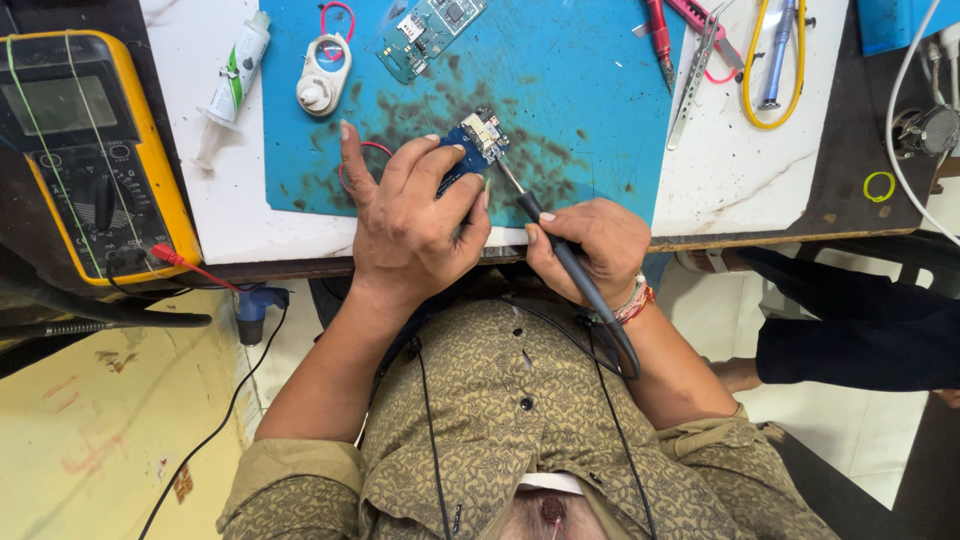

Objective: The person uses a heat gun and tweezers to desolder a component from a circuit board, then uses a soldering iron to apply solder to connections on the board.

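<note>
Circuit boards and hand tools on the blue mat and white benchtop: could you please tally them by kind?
Circuit boards: 2, one blue under the left hand, one green
Soldering iron in the right hand: 1
Tweezers: 1
Total: 4

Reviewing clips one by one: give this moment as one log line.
left hand: holds small blue circuit board | right hand: grips soldering iron, tip at board | surface: blue mat
</note>
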